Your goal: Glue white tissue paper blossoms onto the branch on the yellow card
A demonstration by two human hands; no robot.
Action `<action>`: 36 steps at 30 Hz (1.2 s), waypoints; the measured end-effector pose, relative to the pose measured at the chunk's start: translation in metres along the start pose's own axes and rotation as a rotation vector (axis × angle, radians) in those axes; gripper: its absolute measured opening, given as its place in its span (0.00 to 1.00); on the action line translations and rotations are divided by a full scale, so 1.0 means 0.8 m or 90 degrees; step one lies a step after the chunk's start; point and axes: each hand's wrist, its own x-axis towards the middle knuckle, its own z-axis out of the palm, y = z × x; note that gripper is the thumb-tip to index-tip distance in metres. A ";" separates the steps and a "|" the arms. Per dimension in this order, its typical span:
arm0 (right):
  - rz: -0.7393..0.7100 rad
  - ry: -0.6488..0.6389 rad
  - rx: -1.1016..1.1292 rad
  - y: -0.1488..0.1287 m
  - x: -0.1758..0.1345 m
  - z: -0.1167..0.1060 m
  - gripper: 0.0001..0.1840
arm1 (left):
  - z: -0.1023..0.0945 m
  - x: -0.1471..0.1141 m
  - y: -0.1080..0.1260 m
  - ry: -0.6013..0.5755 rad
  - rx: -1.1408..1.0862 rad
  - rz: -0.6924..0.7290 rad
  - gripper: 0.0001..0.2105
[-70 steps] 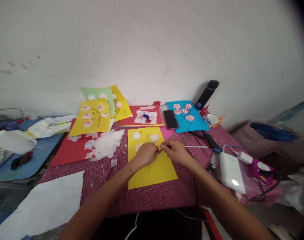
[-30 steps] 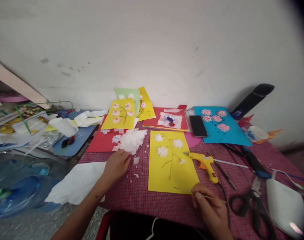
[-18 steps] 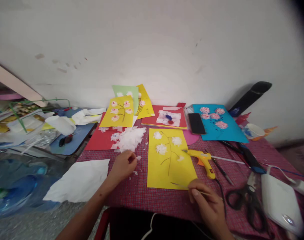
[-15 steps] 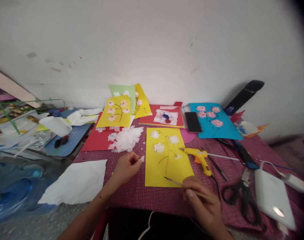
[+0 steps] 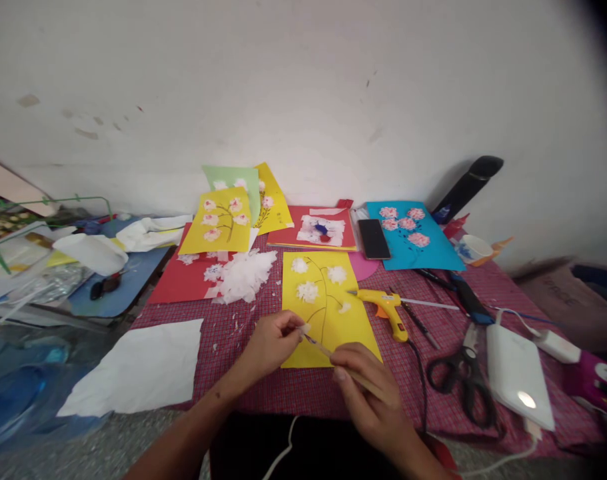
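One white scrap (image 5: 306,328), which I judge light, soft, tear-prone and best held by its edge, is pinched in the left hand (image 5: 267,345) above the yellow card (image 5: 346,333), while the right hand (image 5: 376,415) grips a brush (image 5: 324,349).

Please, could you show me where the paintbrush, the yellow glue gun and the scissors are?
Paintbrush (image 5: 323,349): head view, on the bare shaft behind the bristles.
Yellow glue gun (image 5: 382,297): head view, on the yellow body above the trigger.
Scissors (image 5: 466,356): head view, near the pivot, where blades meet black handles.
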 end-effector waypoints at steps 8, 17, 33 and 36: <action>0.037 0.031 0.017 0.009 0.000 0.009 0.11 | 0.005 0.001 0.007 -0.008 0.042 0.002 0.06; 0.054 0.036 0.029 0.011 0.002 0.008 0.09 | 0.008 0.001 0.005 -0.016 0.014 -0.018 0.07; 0.305 0.137 0.244 0.033 -0.017 -0.004 0.13 | 0.025 -0.010 0.015 -0.133 0.171 0.118 0.06; 0.316 0.140 0.246 0.033 -0.007 -0.012 0.14 | 0.029 -0.005 0.015 -0.172 0.241 0.167 0.06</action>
